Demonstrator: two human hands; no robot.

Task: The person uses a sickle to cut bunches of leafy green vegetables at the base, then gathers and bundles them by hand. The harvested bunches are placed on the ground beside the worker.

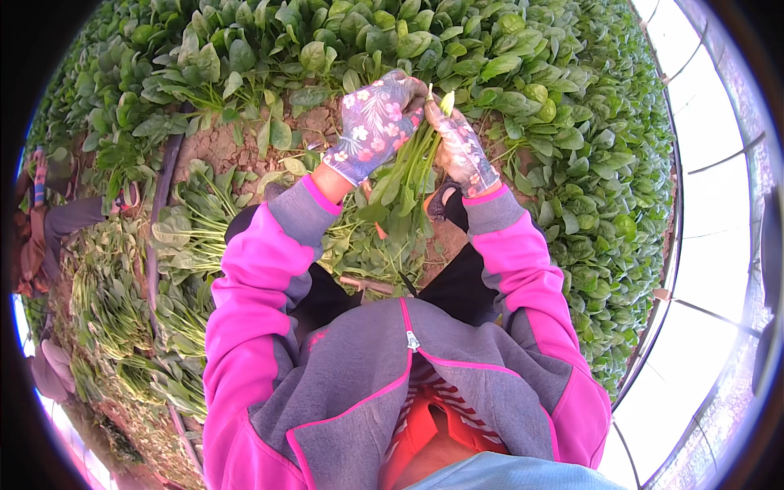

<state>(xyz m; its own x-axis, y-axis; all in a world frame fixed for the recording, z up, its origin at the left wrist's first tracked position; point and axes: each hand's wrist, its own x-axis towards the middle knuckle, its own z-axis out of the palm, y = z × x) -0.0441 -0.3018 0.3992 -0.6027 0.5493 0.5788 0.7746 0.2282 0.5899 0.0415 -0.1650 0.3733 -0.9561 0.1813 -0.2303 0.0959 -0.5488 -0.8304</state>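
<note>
A bunch of spinach (pixel 411 174) hangs between my hands, its pale cut stem ends up and its leaves down. My right hand (pixel 460 147), in a soiled floral glove, grips the stems just below their ends. From the other side, my left hand (pixel 381 125) has its gloved fingers curled in at the top of the bunch; the fingertips are partly hidden. Below the bunch, loose spinach leaves (pixel 373 254) cover the ground between my legs. A small orange object (pixel 380 231) shows among them, too covered to identify.
Dense growing spinach (pixel 588 184) stands ahead and to the right, up to a pale plastic greenhouse wall (pixel 710 245). Picked spinach (pixel 202 226) lies to my left beside a dark irrigation hose (pixel 160 202). Another person's leg (pixel 76 217) is at far left. My right shoe (pixel 436 202) rests on bare soil.
</note>
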